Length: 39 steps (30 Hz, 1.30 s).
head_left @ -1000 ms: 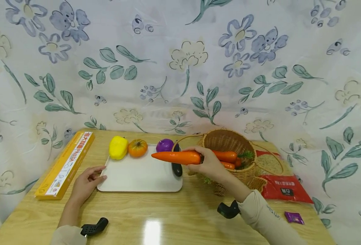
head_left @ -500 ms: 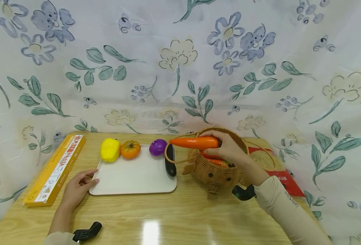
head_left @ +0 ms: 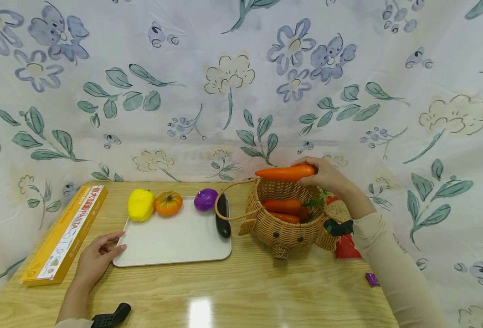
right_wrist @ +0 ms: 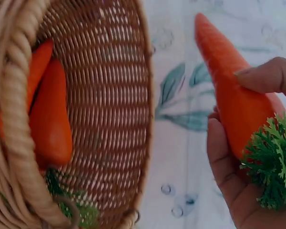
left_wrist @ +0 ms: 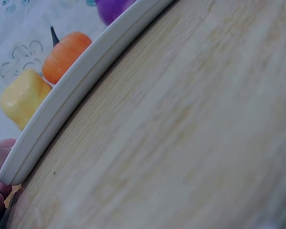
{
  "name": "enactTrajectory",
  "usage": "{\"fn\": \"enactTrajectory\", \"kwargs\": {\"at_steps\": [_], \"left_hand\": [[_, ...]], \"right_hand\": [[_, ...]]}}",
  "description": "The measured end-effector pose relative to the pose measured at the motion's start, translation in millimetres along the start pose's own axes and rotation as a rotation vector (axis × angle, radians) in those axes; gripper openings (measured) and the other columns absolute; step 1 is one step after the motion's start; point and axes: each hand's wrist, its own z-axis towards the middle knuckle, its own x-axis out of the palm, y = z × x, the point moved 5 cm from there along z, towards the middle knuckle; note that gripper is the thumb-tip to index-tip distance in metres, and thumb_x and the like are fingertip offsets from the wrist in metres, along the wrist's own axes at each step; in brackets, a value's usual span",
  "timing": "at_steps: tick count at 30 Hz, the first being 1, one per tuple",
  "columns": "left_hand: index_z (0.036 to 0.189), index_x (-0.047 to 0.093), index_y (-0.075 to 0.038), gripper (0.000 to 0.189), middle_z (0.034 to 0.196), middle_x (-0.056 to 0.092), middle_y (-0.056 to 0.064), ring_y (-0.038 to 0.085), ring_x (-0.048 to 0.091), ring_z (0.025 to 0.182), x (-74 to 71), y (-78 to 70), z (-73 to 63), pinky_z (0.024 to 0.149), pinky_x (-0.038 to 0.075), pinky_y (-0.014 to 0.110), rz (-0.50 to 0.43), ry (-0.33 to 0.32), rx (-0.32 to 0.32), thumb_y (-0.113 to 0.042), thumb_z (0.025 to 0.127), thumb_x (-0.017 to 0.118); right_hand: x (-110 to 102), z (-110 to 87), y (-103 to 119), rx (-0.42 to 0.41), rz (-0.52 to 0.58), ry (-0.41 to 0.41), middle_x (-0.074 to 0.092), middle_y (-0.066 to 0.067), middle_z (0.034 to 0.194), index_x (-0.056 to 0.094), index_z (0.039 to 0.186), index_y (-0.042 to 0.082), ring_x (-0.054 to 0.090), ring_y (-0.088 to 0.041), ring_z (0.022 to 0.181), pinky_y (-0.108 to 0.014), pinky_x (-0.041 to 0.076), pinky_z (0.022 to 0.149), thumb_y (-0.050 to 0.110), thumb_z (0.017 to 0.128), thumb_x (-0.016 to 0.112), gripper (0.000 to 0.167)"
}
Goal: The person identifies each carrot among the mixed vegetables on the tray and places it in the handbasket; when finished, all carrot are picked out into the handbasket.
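Note:
My right hand [head_left: 321, 173] holds an orange carrot [head_left: 284, 173] by its thick end, over the back rim of the wicker basket [head_left: 266, 230]. In the right wrist view, thumb and fingers wrap the carrot [right_wrist: 233, 90], and its green leafy top [right_wrist: 271, 162] shows by the palm. More carrots [head_left: 282, 207] lie inside the basket. My left hand [head_left: 95, 259] grips the left edge of a white tray [head_left: 172, 241]; in the left wrist view its fingers sit on both sides of the tray's rim [left_wrist: 62, 100].
Along the tray's back are a yellow bell pepper [head_left: 141, 205], an orange pumpkin [head_left: 168, 203] and a round purple vegetable [head_left: 205, 199]. A dark eggplant [head_left: 223, 218] lies at its right end. A yellow pasta box [head_left: 65, 237] stands left, a red bag [head_left: 346, 248] and purple packet [head_left: 371, 279] right.
My right hand has carried the carrot right and back, from beside the tray's right end, across the basket to its far rim. The left hand stays at the tray; the head view has shifted slightly.

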Motion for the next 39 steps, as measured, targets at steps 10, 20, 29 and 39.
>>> {"fn": "enactTrajectory", "kwargs": {"at_steps": [10, 20, 29, 39], "left_hand": [[0.131, 0.064, -0.005, 0.048, 0.103, 0.053, -0.018, 0.0, 0.046, 0.078, -1.6, 0.5, -0.7, 0.066, 0.039, 0.016, 0.001, 0.0, 0.006, -0.034, 0.093, 0.07], [0.131, 0.064, -0.005, 0.048, 0.103, 0.052, -0.02, 0.0, 0.046, 0.078, -4.0, -0.1, 0.1, 0.066, 0.038, 0.016, 0.005, -0.005, 0.012, -0.034, 0.093, 0.07], [0.13, 0.064, -0.004, 0.047, 0.099, 0.05, -0.028, 0.0, 0.045, 0.078, -2.1, 1.9, -3.4, 0.066, 0.038, 0.017, -0.016, -0.008, 0.003, -0.032, 0.093, 0.071], [0.128, 0.064, -0.002, 0.045, 0.099, 0.049, -0.03, -0.001, 0.046, 0.078, -1.1, -4.7, -3.5, 0.066, 0.038, 0.016, -0.044, -0.016, 0.03, -0.028, 0.093, 0.071]], "right_hand": [[-12, 9.0, -30, 0.046, -0.044, 0.081, 0.052, -0.025, 0.123, 0.058, 0.13, 0.0, 0.054, -0.025, 0.088, -0.036, 0.052, 0.072, 0.005, 0.084, 0.068, 0.047], [1, 26.6, -38, 0.109, -0.165, 0.172, 0.053, -0.02, 0.118, 0.061, 0.128, 0.001, 0.05, -0.023, 0.083, -0.034, 0.046, 0.07, 0.007, 0.082, 0.067, 0.046], [24, 53.7, -39, 0.144, -0.166, 0.257, 0.056, -0.022, 0.119, 0.061, 0.125, -0.007, 0.051, -0.02, 0.079, -0.03, 0.046, 0.067, 0.008, 0.084, 0.066, 0.043], [43, 56.0, -51, 0.137, -0.159, 0.252, 0.051, -0.023, 0.129, 0.061, 0.121, -0.003, 0.049, -0.027, 0.096, -0.034, 0.043, 0.078, 0.008, 0.081, 0.067, 0.042]]}}
